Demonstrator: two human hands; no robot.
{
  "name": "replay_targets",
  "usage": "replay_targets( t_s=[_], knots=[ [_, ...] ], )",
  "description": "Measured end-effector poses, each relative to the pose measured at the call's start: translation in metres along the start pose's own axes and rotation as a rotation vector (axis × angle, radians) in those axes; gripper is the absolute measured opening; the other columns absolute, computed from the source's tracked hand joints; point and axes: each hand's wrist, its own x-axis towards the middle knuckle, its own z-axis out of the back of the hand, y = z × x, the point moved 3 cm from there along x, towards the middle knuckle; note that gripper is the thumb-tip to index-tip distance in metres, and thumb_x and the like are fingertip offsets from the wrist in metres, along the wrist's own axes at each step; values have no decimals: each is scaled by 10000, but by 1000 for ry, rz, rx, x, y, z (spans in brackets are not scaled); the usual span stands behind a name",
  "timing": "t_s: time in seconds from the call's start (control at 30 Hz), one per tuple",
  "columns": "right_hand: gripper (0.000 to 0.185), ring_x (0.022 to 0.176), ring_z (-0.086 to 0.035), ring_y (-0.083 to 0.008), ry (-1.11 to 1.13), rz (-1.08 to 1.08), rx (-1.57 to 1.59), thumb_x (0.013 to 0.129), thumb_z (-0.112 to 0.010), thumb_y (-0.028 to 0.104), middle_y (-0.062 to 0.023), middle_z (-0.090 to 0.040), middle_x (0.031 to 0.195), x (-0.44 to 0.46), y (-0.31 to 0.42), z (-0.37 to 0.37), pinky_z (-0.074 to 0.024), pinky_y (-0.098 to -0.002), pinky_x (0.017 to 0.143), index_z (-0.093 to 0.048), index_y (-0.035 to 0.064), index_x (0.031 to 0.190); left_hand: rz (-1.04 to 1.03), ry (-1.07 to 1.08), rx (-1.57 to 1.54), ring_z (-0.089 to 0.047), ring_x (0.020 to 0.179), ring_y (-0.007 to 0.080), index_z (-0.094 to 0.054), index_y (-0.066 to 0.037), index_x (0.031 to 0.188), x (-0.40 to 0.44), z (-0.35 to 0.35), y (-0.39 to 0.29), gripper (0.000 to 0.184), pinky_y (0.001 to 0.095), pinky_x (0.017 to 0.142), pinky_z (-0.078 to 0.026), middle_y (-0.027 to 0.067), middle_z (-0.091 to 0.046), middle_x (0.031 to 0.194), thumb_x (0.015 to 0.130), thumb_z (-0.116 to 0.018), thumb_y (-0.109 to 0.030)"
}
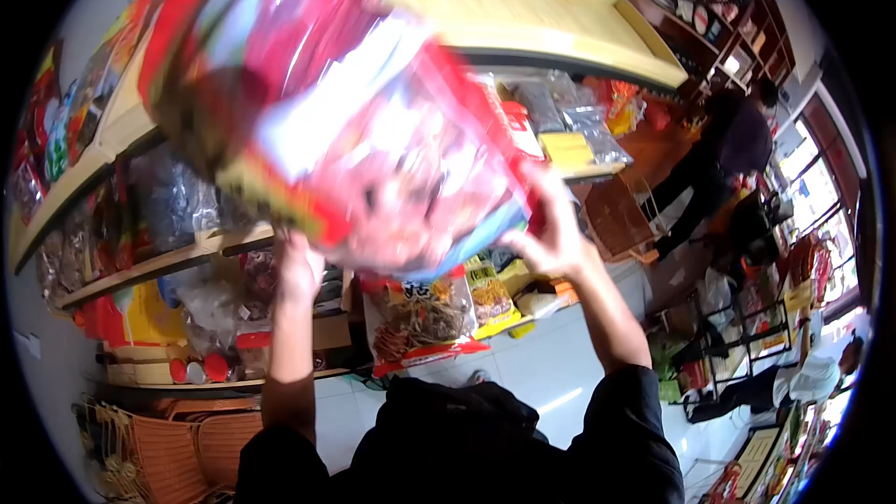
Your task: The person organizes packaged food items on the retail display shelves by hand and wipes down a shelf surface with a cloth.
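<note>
A large, shiny plastic bag (401, 168) with red edges and reddish-pink contents is raised in front of the shelves, smeared by motion. My left hand (301, 266) grips its lower left side, the fingers partly hidden behind the bag. On the lower right side, my right hand (557, 233) holds it with the thumb towards me and the other fingers along the edge. Below it is a clear-fronted bag of brown dried food (425, 317) with red trim. A yellow packet (492, 296) lies beside that one.
The pale wooden top shelf (532, 9) runs behind the raised bag. Lower shelves carry packets and red-lidded jars (216, 367). Wicker chairs (168, 453) stand at lower left. A person in dark clothes (742, 140) and another in a white top (810, 378) are at right.
</note>
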Motion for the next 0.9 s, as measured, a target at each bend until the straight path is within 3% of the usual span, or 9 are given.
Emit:
replay_targets(
  t_s=[0.1, 0.17, 0.27, 0.33, 0.37, 0.47, 0.5, 0.57, 0.9],
  knots=[
    [887, 1050, -493, -346, 46, -224, 111, 703, -795, 246, -186, -501, 1181, -82, 23, 3, -395, -444, 921, -292, 33, 1401, 189, -33, 166, -485, 1142, 227, -346, -37, 1342, -105, 20, 56, 788, 384, 969, -387, 93, -483, 1264, 811, -581, -570],
    [973, 1111, -483, -259, -53, -632, 773, 719, -768, 89, -153, -438, 1242, -140, 34, -13, -388, -371, 949, -141, 60, 1462, 308, -21, 269, -496, 1111, 220, -338, -21, 1337, -173, 32, 78, 815, 370, 939, -408, 99, -486, 1244, 788, -616, -556],
    [944, 1164, -421, -218, -23, -848, 1179, 766, -717, 45, -131, -419, 1251, -215, 49, -25, -319, -316, 1005, -94, 64, 1475, 419, -9, 402, -513, 1063, 210, -325, 2, 1329, -247, 16, 76, 859, 348, 895, -439, 109, -490, 1215, 754, -669, -536],
    [854, 1267, -356, -238, 93, -898, 1024, 799, -687, 80, -145, -327, 1392, -265, 65, -35, -311, -354, 1043, -146, 20, 1457, 390, -148, 470, -475, 1131, 233, -264, -5, 1368, -249, -64, 50, 927, 364, 928, -421, 108, -465, 1232, 692, -763, -398],
    [827, 1277, -341, -230, 137, -879, 906, 804, -689, 86, -140, -317, 1408, -283, 62, -34, -300, -352, 1052, -175, 1, 1446, 411, -85, 535, -467, 1142, 240, -240, -6, 1373, -254, -78, 61, 899, 371, 938, -415, 112, -454, 1245, 710, -765, -312],
    [829, 1296, -315, -221, -47, -1118, 1241, 831, -677, 126, -138, -320, 1412, -320, 55, -23, -240, -354, 1084, -135, 1, 1447, 553, 37, 737, -474, 1127, 231, -274, 0, 1345, -252, -107, 89, 756, 350, 959, -387, 120, -456, 1244, 768, -711, -221],
    [827, 1297, -316, -222, -71, -1081, 1069, 843, -665, 142, -141, -320, 1415, -339, 48, -26, -244, -352, 1082, -120, 2, 1449, 562, 124, 850, -477, 1121, 224, -279, 1, 1343, -237, -134, 94, 700, 341, 962, -378, 122, -463, 1241, 801, -679, -190],
    [758, 1273, -339, -226, -199, -1140, 1167, 884, -613, 159, -153, -323, 1394, -372, 35, -27, -283, -335, 1059, -120, 32, 1445, 581, 50, 549, -486, 1100, 210, -309, 13, 1323, -231, -183, 112, 584, 327, 953, -373, 123, -480, 1233, 850, -614, -143],
    [571, 1154, -499, -264, -149, -1412, 825, 955, -481, 319, -214, -498, 1268, -447, -14, 28, -363, -338, 993, -265, 44, 1406, 508, 152, 653, -474, 743, 112, -312, 60, 1332, -263, -218, 222, 542, 243, 712, -416, 86, -546, 1041, 913, -572, -166]
  ],
)
